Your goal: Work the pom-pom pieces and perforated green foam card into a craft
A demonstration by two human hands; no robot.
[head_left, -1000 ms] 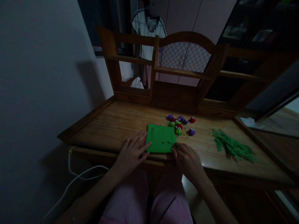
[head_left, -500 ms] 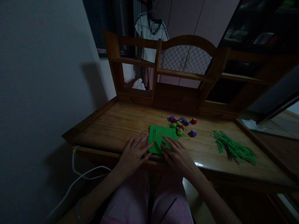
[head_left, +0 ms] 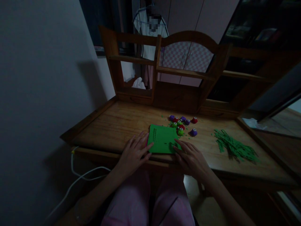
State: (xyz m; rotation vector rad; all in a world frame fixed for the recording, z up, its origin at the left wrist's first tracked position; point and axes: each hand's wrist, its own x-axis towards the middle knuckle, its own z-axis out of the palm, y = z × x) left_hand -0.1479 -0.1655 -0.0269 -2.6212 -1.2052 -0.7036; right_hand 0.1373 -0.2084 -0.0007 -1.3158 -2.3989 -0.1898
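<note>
A square green sheet [head_left: 164,139] lies at the desk's front edge, with a column of small dark marks or holes near its left side. A pink edge shows from beneath it on the left. My left hand [head_left: 134,150] rests with its fingers spread, thumb and forefinger touching the sheet's left edge. At the sheet's lower right corner, my right hand [head_left: 191,155] has its fingers stretched out over the edge. Neither hand grips anything. Just behind the sheet sit several small purple, red and green pieces with round eye-like spots, such as a green one [head_left: 180,131].
A heap of green perforated strips [head_left: 235,146] lies on the right of the wooden desk [head_left: 105,125]. Tiny green bits are scattered around the eyed pieces. A wooden shelf unit [head_left: 162,66] rises along the back. A white cable [head_left: 87,175] hangs at the left front.
My right hand has slid right across the green sheet to its right edge, uncovering more of its middle. My left hand stays at the left edge.
</note>
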